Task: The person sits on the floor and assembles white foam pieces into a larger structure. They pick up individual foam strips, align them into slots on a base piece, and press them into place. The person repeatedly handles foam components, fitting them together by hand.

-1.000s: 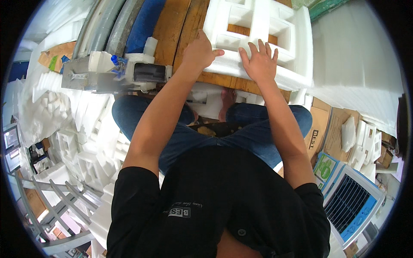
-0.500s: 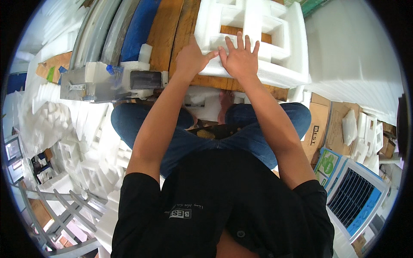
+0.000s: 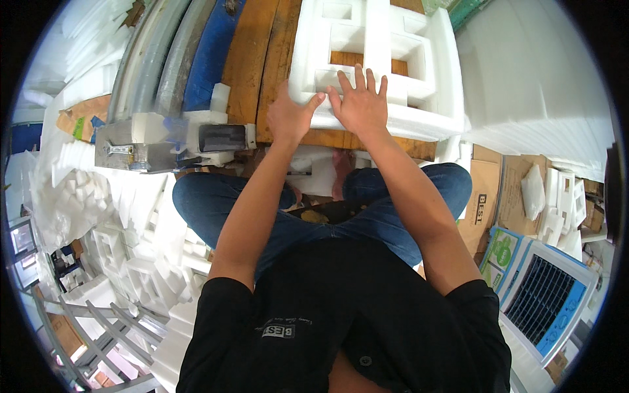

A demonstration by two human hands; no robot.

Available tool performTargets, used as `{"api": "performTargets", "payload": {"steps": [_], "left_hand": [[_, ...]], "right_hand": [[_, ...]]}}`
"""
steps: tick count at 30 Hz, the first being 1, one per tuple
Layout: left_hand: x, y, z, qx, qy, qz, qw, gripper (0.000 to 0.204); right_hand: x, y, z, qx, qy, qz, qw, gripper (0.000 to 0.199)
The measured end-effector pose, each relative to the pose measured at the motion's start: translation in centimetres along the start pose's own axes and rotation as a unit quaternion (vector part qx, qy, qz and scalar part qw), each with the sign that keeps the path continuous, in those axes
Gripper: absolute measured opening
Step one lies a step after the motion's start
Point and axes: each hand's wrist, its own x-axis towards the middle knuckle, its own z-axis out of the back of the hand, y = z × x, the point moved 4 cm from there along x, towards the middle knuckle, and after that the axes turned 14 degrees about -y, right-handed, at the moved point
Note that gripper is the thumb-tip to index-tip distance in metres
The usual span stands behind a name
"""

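A white foam frame (image 3: 447,78) with several rectangular openings lies on a wooden bench (image 3: 246,78) in front of me. My right hand (image 3: 362,108) rests on its near edge, fingers spread and pointing away from me. At the frame's near left corner is my left hand (image 3: 289,116), its thumb stretched toward the right thumb. The left fingers curve down along the frame's left side, partly hidden. Neither hand appears to hold anything else.
Left of the bench stand grey wrapped rolls (image 3: 175,72) and a blue strip (image 3: 211,59), with a metal box-like fixture (image 3: 131,147) nearer. White foam sheets (image 3: 531,85) are stacked at right. Lower right are a cardboard box (image 3: 476,203) and a blue-and-white grilled box (image 3: 544,301). Foam pieces pile at left.
Both hands sit slightly lower in the picture and a little to the left, still at the frame's near edge. The frame and surroundings shift slightly in view, as my head moves.
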Motion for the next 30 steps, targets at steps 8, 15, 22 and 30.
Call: {"api": "performTargets", "payload": {"steps": [8,15,22,30], "left_hand": [[0.00,0.10,0.07,-0.019,-0.009,0.004,1.000,0.092],[0.00,-0.12,0.06,-0.024,-0.008,-0.004,1.000,0.090],[0.09,0.03,0.04,-0.022,-0.006,-0.001,1.000,0.089],[-0.07,-0.15,0.20,-0.048,-0.006,-0.004,0.999,0.082]], "right_hand": [[0.09,0.07,-0.08,0.002,-0.021,0.001,1.000,0.066],[-0.15,-0.22,-0.72,0.002,-0.079,0.010,0.997,0.060],[-0.09,-0.14,-0.51,0.007,-0.070,0.004,0.997,0.061],[-0.05,-0.32,-0.55,0.013,-0.059,-0.005,0.998,0.062]]}}
